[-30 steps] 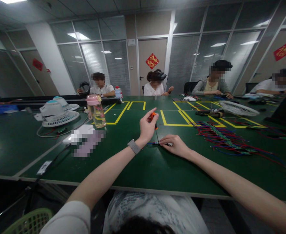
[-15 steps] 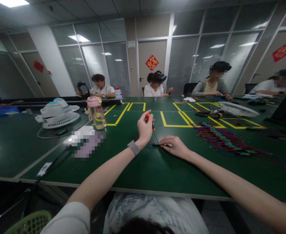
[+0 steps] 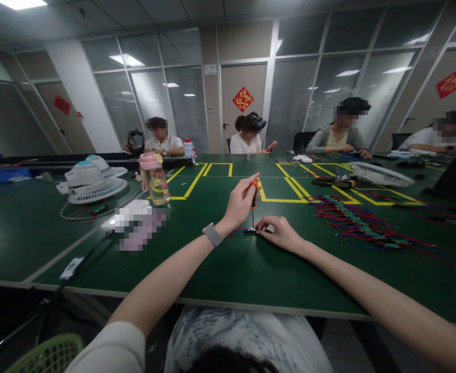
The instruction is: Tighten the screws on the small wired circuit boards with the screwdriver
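Observation:
My left hand [image 3: 240, 203] is closed around the orange and black handle of a screwdriver [image 3: 254, 198]. The shaft stands almost upright, its tip down at a small circuit board [image 3: 250, 230] lying on the green table. Red and blue wires run out from the board's left side. My right hand [image 3: 278, 230] pinches the board's right end between thumb and fingers, resting on the tabletop. Its fingertips partly cover the board, so fine detail there cannot be made out.
A pile of wired circuit boards [image 3: 352, 220] lies to the right, with a fan part [image 3: 381, 174] behind it. Left stand a pink-lidded bottle [image 3: 154, 178] and white fans [image 3: 91, 184]. Yellow tape [image 3: 286, 200] marks the green table [image 3: 290, 280]. Several people sit opposite.
My left hand has shifted right, bringing the screwdriver from a slant to nearly upright over the board. Its fingers are straighter now. My right hand has stayed at the board.

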Tool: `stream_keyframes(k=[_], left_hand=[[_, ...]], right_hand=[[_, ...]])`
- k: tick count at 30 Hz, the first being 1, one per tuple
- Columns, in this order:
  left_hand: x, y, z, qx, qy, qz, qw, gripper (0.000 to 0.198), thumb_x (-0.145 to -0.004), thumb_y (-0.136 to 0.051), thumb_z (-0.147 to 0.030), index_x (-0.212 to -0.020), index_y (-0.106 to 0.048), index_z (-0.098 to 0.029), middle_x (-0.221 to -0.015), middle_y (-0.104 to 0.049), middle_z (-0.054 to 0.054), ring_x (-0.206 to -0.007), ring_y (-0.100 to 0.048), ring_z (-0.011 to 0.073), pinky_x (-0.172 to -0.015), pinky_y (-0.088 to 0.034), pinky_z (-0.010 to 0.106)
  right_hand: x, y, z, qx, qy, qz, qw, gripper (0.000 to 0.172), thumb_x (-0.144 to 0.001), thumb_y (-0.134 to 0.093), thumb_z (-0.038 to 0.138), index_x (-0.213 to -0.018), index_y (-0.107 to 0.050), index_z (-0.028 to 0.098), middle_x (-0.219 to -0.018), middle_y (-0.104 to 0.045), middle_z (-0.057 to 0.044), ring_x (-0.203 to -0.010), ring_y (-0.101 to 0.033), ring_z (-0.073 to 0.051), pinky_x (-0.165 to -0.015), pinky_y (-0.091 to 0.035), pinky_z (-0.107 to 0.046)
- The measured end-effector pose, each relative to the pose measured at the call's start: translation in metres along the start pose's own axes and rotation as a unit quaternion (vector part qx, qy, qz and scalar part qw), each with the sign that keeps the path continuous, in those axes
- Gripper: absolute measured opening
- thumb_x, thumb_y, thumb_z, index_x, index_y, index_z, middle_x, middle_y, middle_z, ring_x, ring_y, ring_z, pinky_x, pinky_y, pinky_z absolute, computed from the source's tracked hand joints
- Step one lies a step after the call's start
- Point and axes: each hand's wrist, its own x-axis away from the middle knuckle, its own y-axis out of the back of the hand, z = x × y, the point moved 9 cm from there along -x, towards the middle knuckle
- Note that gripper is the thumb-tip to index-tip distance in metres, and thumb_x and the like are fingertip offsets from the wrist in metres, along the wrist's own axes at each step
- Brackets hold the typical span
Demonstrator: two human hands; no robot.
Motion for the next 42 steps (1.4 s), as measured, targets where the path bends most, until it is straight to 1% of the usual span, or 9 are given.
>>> stream_keyframes(k=[7,11,13,19,23,25,32,38,42], left_hand=[[0.001,0.012,-0.011,-0.106,-0.036,-0.058,0.992,0.025,-0.082,-0.061,-0.032,-0.105,-0.067,-0.024,-0.099,-0.053,0.004,-0.089,-0.055,0.0134,-0.085,-0.047,0.028],[0.000,-0.001,0.003,0.023,0.015,-0.003,1.000,0.036,-0.093,-0.039,-0.026,-0.127,-0.052,-0.027,-0.113,-0.056,0.007,-0.089,-0.059,0.0121,-0.078,-0.051,0.027],[0.000,-0.002,0.008,0.042,0.029,-0.006,0.999,0.037,-0.091,-0.045,-0.026,-0.128,-0.051,-0.025,-0.108,-0.059,0.006,-0.084,-0.060,0.0121,-0.074,-0.052,0.026],[0.003,0.014,-0.008,-0.099,-0.032,-0.077,0.992,0.027,-0.078,-0.066,-0.030,-0.105,-0.066,-0.024,-0.102,-0.055,0.005,-0.092,-0.057,0.0146,-0.085,-0.049,0.028],[0.001,0.002,0.004,0.024,0.023,-0.022,0.999,0.034,-0.092,-0.044,-0.030,-0.124,-0.055,-0.025,-0.118,-0.057,0.008,-0.091,-0.062,0.0135,-0.073,-0.054,0.024],[0.002,0.000,0.011,0.054,0.048,-0.024,0.997,0.035,-0.091,-0.047,-0.030,-0.125,-0.053,-0.024,-0.114,-0.061,0.008,-0.084,-0.064,0.0127,-0.067,-0.054,0.023],[0.004,0.018,0.008,-0.041,0.018,-0.104,0.994,0.029,-0.079,-0.065,-0.032,-0.107,-0.063,-0.022,-0.087,-0.060,0.001,-0.063,-0.057,0.0074,-0.056,-0.049,0.018],[0.006,0.029,0.005,-0.095,0.017,-0.155,0.983,0.024,-0.074,-0.070,-0.032,-0.095,-0.066,-0.020,-0.084,-0.058,0.000,-0.064,-0.057,0.0076,-0.057,-0.049,0.018],[0.007,0.029,0.014,-0.057,0.054,-0.157,0.984,0.028,-0.076,-0.067,-0.032,-0.102,-0.064,-0.021,-0.083,-0.062,0.000,-0.062,-0.058,0.0078,-0.053,-0.051,0.018]], right_hand=[[0.000,0.000,0.003,-0.002,0.000,0.006,1.000,0.006,-0.078,-0.060,0.016,-0.079,-0.065,0.019,-0.080,-0.068,-0.003,-0.072,-0.061,-0.015,-0.070,-0.049,-0.028],[-0.001,0.000,0.003,0.002,-0.003,0.007,1.000,0.007,-0.078,-0.060,0.016,-0.080,-0.066,0.019,-0.079,-0.068,-0.003,-0.071,-0.061,-0.015,-0.069,-0.049,-0.028],[-0.001,-0.001,0.002,0.007,-0.003,0.005,1.000,0.006,-0.078,-0.060,0.016,-0.079,-0.066,0.019,-0.078,-0.068,-0.003,-0.071,-0.061,-0.015,-0.069,-0.049,-0.028],[0.000,0.000,0.002,0.029,0.009,0.004,1.000,0.007,-0.079,-0.060,0.019,-0.080,-0.068,0.020,-0.078,-0.069,-0.003,-0.071,-0.062,-0.016,-0.069,-0.049,-0.028],[0.000,0.000,0.006,0.042,0.023,0.004,0.999,0.012,-0.082,-0.059,0.021,-0.086,-0.071,0.021,-0.080,-0.071,-0.004,-0.073,-0.064,-0.017,-0.070,-0.049,-0.028],[0.000,0.001,0.008,0.040,0.039,-0.001,0.998,0.014,-0.083,-0.059,0.023,-0.087,-0.072,0.022,-0.081,-0.072,-0.005,-0.075,-0.064,-0.018,-0.070,-0.050,-0.029],[0.001,-0.001,0.016,0.049,0.089,0.010,0.995,0.019,-0.086,-0.055,0.023,-0.091,-0.074,0.024,-0.091,-0.074,-0.006,-0.082,-0.066,-0.020,-0.075,-0.051,-0.033],[0.001,-0.001,0.019,0.066,0.113,0.004,0.991,0.020,-0.087,-0.054,0.022,-0.091,-0.074,0.022,-0.091,-0.074,-0.006,-0.081,-0.067,-0.019,-0.074,-0.052,-0.033],[0.002,-0.002,0.018,0.069,0.127,-0.002,0.989,0.020,-0.088,-0.054,0.022,-0.091,-0.074,0.022,-0.090,-0.074,-0.006,-0.080,-0.067,-0.018,-0.073,-0.052,-0.031]])
